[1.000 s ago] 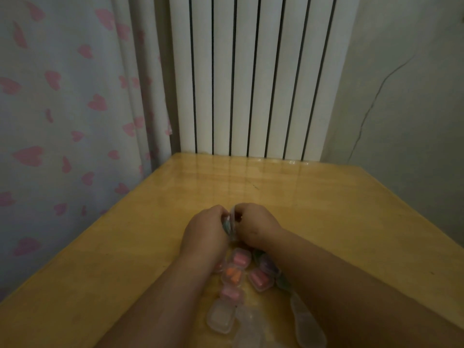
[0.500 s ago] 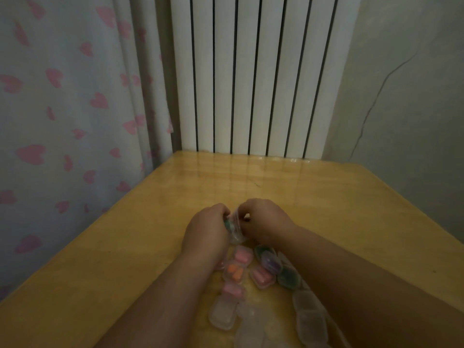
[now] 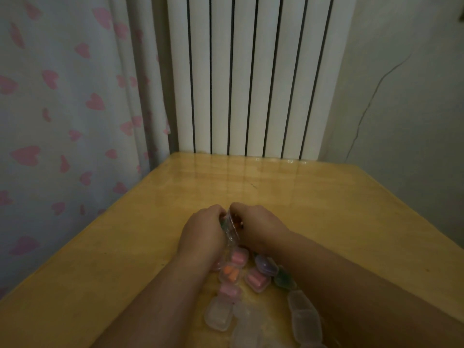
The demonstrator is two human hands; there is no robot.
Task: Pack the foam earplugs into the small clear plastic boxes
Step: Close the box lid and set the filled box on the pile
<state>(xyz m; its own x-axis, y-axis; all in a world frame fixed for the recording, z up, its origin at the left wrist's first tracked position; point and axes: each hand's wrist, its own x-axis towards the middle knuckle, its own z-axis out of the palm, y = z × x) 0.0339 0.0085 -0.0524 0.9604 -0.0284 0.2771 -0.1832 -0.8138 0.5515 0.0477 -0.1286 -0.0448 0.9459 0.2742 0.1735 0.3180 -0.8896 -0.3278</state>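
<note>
Nearest me, behind the wrists, lie empty small clear plastic boxes (image 3: 218,315). Just ahead of them sit closed boxes (image 3: 257,280) holding pink, orange, purple and green foam earplugs (image 3: 229,273). The right hand (image 3: 261,227) has shifted aside this last second, uncovering the purple and green ones. It and the left hand (image 3: 203,232) stay pinched on one clear box (image 3: 230,228), tipped on edge, something orange inside. I'd guess it is being snapped closed. Beyond the knuckles, the glossy yellow wooden table (image 3: 326,209) meets a white ribbed radiator (image 3: 251,71).

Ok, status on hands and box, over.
Left hand and right hand both grip one clear box. Filled boxes and empty boxes lie on the table. Nothing blocks.
</note>
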